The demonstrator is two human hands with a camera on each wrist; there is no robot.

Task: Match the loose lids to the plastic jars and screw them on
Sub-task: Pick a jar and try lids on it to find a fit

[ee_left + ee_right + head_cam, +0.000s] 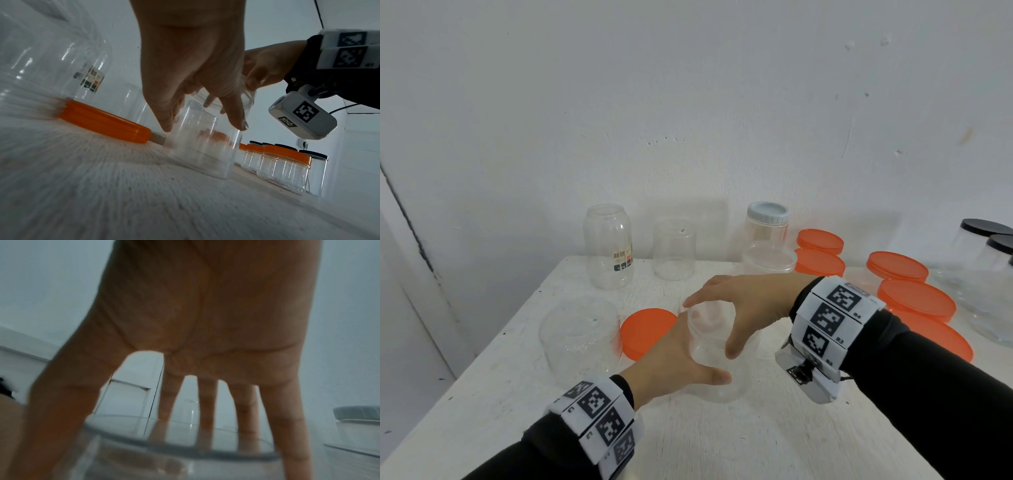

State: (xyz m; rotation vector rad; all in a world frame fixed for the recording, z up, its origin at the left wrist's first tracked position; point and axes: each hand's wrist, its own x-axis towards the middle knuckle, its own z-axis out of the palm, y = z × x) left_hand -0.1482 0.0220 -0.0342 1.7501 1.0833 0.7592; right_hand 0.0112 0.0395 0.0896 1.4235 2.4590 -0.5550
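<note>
A clear lidless jar (722, 383) stands mid-table. My left hand (702, 353) holds its body, thumb on the near side and fingers hidden behind it. In the left wrist view the left hand (202, 125) straddles the jar (205, 146). My right hand (710, 327) reaches down from above and grips a clear round rim (174, 446) between thumb and spread fingers (246, 426). I cannot tell whether that rim belongs to the same jar. A loose orange lid (647, 330) lies flat just left of the jar.
A wide clear jar (580, 339) sits at the left. Two clear jars (608, 246) (674, 250) and one with a pale blue lid (767, 222) stand at the back wall. Orange-lidded jars (914, 299) and black-lidded jars (986, 240) crowd the right.
</note>
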